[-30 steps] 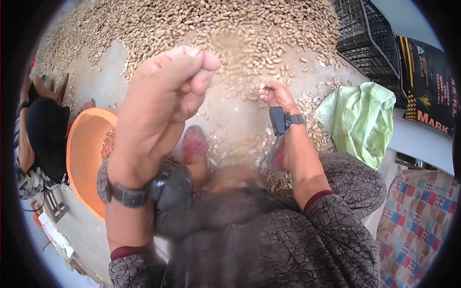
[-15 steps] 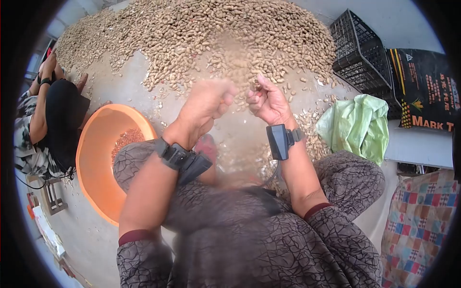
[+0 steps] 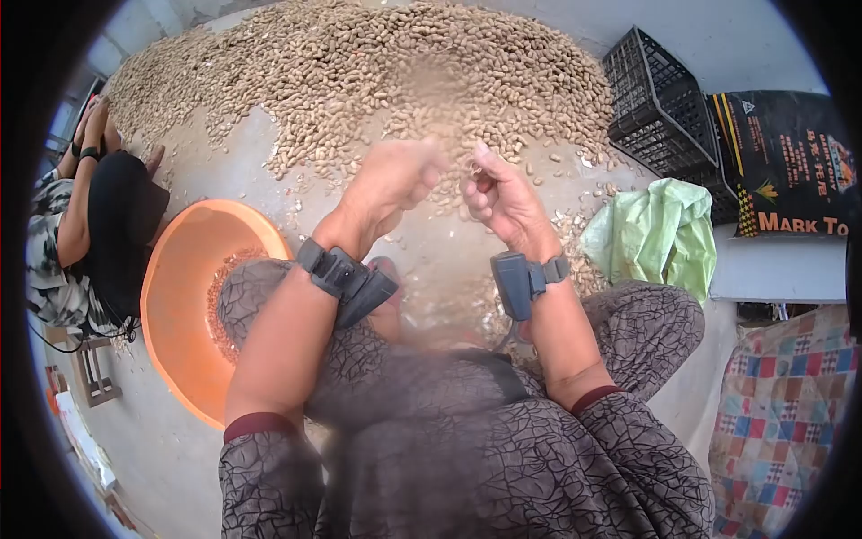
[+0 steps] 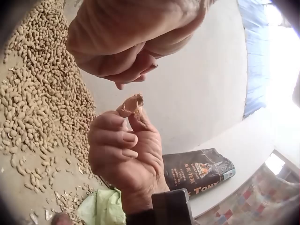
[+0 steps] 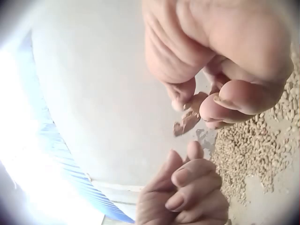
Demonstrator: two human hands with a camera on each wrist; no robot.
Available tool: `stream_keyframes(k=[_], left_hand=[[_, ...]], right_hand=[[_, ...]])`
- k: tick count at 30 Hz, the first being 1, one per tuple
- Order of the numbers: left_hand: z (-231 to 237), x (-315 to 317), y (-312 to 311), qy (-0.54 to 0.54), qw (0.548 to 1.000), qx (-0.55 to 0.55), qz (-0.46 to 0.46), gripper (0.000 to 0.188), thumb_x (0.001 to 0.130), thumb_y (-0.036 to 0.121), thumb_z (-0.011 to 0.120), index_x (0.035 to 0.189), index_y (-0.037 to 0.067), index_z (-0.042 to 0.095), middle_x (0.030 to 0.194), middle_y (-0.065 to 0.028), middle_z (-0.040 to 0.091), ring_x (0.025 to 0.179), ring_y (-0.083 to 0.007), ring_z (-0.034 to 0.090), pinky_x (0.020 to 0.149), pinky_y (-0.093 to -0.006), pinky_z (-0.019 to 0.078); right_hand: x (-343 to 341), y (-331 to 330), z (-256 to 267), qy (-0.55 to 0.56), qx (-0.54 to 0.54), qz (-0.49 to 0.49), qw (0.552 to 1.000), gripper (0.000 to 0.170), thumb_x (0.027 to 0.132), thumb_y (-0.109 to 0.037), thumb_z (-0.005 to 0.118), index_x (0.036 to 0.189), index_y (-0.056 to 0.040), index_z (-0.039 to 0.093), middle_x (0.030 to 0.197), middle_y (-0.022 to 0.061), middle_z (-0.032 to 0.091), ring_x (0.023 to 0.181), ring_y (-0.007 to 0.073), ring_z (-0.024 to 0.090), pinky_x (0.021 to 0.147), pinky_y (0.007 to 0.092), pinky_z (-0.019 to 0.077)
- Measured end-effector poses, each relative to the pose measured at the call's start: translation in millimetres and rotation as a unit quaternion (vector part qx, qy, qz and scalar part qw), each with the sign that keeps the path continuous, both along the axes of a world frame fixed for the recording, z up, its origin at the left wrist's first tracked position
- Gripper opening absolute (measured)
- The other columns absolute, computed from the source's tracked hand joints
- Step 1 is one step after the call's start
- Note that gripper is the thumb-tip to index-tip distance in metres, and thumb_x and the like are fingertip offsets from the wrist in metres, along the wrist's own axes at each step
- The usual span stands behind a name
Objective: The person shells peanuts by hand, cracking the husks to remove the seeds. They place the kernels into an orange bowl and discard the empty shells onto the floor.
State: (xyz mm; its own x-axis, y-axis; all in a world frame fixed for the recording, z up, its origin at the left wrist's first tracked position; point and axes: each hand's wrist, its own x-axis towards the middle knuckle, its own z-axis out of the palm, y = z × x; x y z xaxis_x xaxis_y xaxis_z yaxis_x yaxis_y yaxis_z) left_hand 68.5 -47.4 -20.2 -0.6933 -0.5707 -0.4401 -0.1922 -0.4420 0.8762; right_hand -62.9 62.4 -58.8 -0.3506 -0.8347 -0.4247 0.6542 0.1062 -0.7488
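Orange plastic makes up the wide basin on the floor beside the seated person's left leg, with reddish kernels lying in it. Both hands are raised in front of the body, near each other, before a broad heap of unshelled peanuts. From where I stand, the right hand has a split peanut shell pinched at its fingertips, the hollow inside showing and the other fingers bent toward the palm. Facing it, the left hand has its fingers bent inward; its own grip I cannot judge, since whatever may lie within is hidden, and from the head view it is blurred. The shell sits in the gap between the two hands, held on the right side only. Off to the right lie a crumpled green sack, a black slatted crate and a dark printed bag. Past the basin, at the left, sits another person in a patterned shirt.
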Motion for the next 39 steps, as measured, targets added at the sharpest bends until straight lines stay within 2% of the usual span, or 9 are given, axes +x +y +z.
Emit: stream_keyframes(k=[2,5,8,13,15,22,25,27,39], left_hand=[[-0.2,2.7,-0.4,-0.002,1.000,0.005,-0.003,0.027,0.092,0.022,0.046,0.082,0.000,0.059,0.059,0.0017,0.049,0.044,-0.0035,0.038,0.036,-0.0166,0.0262],[1.6,5.6,2.3,-0.021,0.998,0.052,0.002,0.033,0.093,0.026,0.042,0.080,0.001,0.058,0.059,0.0010,0.049,0.043,-0.0035,0.038,0.034,-0.0157,0.0243],[20.4,2.5,20.6,0.058,0.973,0.222,0.001,0.036,0.094,0.032,0.034,0.069,0.011,0.048,0.056,0.0038,0.041,0.042,-0.0036,0.033,0.032,-0.0134,0.0212],[7.5,0.4,22.7,0.089,0.956,0.280,0.005,0.034,0.093,0.032,0.026,0.071,0.014,0.045,0.060,0.0045,0.039,0.042,-0.0021,0.030,0.031,-0.0126,0.0204],[-4.9,6.5,15.6,0.179,0.936,0.300,-0.030,0.029,0.089,0.034,0.049,0.092,0.005,0.055,0.082,-0.0050,0.055,0.063,-0.0083,0.048,0.053,-0.0172,0.0410],[-12.1,10.6,2.3,0.188,0.929,0.298,-0.116,0.021,0.088,0.027,0.051,0.090,0.006,0.055,0.081,-0.0030,0.054,0.063,-0.0073,0.049,0.048,-0.0162,0.0373],[2.8,10.2,5.5,0.139,0.969,0.204,0.010,0.011,0.085,0.018,0.056,0.085,0.007,0.056,0.074,0.0000,0.053,0.059,-0.0046,0.047,0.046,-0.0148,0.0342],[11.3,9.4,-2.5,0.146,0.976,0.160,0.040,0.012,0.088,0.013,0.053,0.086,0.001,0.057,0.064,0.0029,0.049,0.046,-0.0007,0.040,0.033,-0.0115,0.0257],[11.3,16.9,-8.7,0.102,0.994,0.043,-0.020,0.020,0.086,0.019,0.059,0.082,-0.001,0.060,0.062,0.0000,0.055,0.046,-0.0021,0.048,0.038,-0.0113,0.0360]], right_hand=[[-5.6,-2.1,1.1,-0.136,-0.073,-0.001,0.988,0.029,0.084,-0.034,0.062,0.071,-0.0084,0.055,0.062,0.0059,0.055,0.053,0.0121,0.053,0.043,0.0208,0.0415],[2.8,-5.4,16.2,-0.123,-0.061,-0.067,0.988,0.031,0.085,-0.035,0.061,0.072,-0.0064,0.056,0.067,0.0097,0.058,0.060,0.0153,0.057,0.049,0.0236,0.0463],[25.4,-7.1,36.5,-0.016,-0.106,-0.072,0.992,0.028,0.088,-0.033,0.056,0.079,-0.0062,0.055,0.073,0.0090,0.060,0.063,0.0154,0.059,0.052,0.0238,0.0472],[58.8,-9.4,50.5,0.172,-0.133,-0.080,0.973,0.027,0.091,-0.029,0.053,0.081,-0.0043,0.052,0.074,0.0051,0.058,0.061,0.0108,0.059,0.051,0.0210,0.0468],[65.4,-10.2,54.1,0.247,-0.157,-0.094,0.952,0.026,0.091,-0.027,0.054,0.080,-0.0032,0.053,0.071,0.0041,0.057,0.059,0.0105,0.059,0.052,0.0210,0.0475],[53.6,-17.1,49.4,0.146,-0.157,-0.151,0.965,0.020,0.088,-0.020,0.058,0.080,-0.0021,0.054,0.068,0.0045,0.057,0.055,0.0095,0.057,0.049,0.0215,0.0475],[41.5,-14.8,46.3,0.098,-0.177,-0.142,0.969,0.018,0.086,-0.019,0.060,0.082,-0.0018,0.055,0.067,0.0033,0.056,0.053,0.0083,0.054,0.048,0.0212,0.0468],[32.2,-10.6,43.9,0.128,-0.151,-0.081,0.977,0.017,0.084,-0.019,0.062,0.081,-0.0024,0.057,0.064,0.0008,0.054,0.051,0.0069,0.052,0.046,0.0198,0.0447],[30.0,-2.3,50.8,0.344,-0.052,0.040,0.937,0.019,0.074,-0.009,0.070,0.086,0.0013,0.061,0.067,0.0024,0.060,0.058,0.0045,0.053,0.049,0.0183,0.0412]])
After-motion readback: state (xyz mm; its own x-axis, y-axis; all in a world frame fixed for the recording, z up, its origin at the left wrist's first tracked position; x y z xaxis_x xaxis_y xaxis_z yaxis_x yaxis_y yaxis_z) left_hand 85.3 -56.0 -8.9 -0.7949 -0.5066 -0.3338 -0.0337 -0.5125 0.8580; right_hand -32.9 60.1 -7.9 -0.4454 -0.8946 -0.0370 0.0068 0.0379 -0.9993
